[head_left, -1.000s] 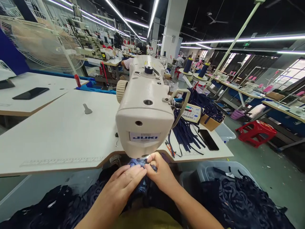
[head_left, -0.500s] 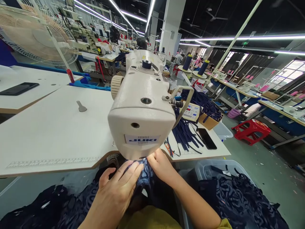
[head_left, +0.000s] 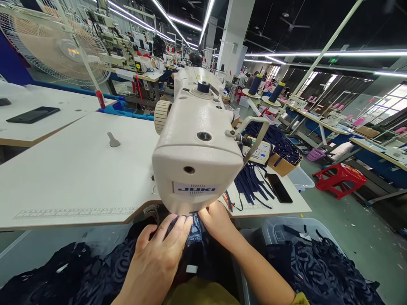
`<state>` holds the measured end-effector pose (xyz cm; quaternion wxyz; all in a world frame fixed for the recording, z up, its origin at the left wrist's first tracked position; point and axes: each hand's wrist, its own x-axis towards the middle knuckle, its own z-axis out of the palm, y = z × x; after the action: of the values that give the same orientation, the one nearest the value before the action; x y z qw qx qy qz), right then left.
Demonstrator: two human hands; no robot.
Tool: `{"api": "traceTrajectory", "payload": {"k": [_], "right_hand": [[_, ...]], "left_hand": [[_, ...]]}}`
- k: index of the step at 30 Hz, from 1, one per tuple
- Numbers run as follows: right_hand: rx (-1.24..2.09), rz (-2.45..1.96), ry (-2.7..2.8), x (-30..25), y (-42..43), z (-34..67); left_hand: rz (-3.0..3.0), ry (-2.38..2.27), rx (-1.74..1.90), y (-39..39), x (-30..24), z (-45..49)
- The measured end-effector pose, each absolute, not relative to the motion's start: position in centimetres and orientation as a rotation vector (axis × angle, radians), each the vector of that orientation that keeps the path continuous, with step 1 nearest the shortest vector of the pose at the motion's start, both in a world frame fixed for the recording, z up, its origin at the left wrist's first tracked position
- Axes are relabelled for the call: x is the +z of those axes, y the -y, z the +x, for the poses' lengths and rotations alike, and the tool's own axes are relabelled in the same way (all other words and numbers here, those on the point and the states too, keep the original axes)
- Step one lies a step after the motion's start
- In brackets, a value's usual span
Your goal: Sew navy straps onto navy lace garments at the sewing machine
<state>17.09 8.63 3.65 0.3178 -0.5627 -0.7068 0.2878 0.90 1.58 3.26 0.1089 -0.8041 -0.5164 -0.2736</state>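
Observation:
A white JUKI sewing machine (head_left: 197, 165) stands in front of me, its head hiding the needle area. Navy lace fabric (head_left: 194, 235) runs out from beneath the head and hangs down towards my lap, where a small white label (head_left: 191, 269) shows. My left hand (head_left: 163, 250) lies on the fabric's left side, fingers stretched forward and thumb apart, with the fingertips close under the head. On the other side, my right hand (head_left: 218, 220) is closed on the fabric's right edge. Its fingertips are partly hidden by the machine.
A clear bin (head_left: 270, 228) of navy lace pieces stands at my right; more navy pieces (head_left: 63, 271) lie at lower left. On the table are navy straps (head_left: 251, 182), a phone (head_left: 278, 187) and a flat metal piece (head_left: 112, 140). A red stool (head_left: 340, 180) stands further right.
The view has shifted slightly, moving the machine rightward in the picture. Both hands stay on the fabric by the machine head. The white label now shows more plainly below the fabric.

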Motion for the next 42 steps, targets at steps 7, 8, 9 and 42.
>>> {"api": "traceTrajectory", "payload": {"k": [7, 8, 9, 42], "right_hand": [[0.681, -1.514, 1.897, 3.0, -8.9, 17.1], [0.683, -1.506, 1.898, 2.9, -8.9, 17.1], [0.689, -1.497, 1.897, 2.9, -8.9, 17.1], [0.792, -1.519, 1.808, 2.6, -9.0, 17.4]], "left_hand": [[-2.364, 1.527, -0.77, -1.5, 3.3, 0.9], [-2.365, 1.526, -0.772, -1.5, 3.2, 0.9], [-2.368, 1.527, -0.774, -1.5, 3.1, 1.0], [-2.368, 1.412, -0.809, -2.2, 4.3, 0.8]]}}
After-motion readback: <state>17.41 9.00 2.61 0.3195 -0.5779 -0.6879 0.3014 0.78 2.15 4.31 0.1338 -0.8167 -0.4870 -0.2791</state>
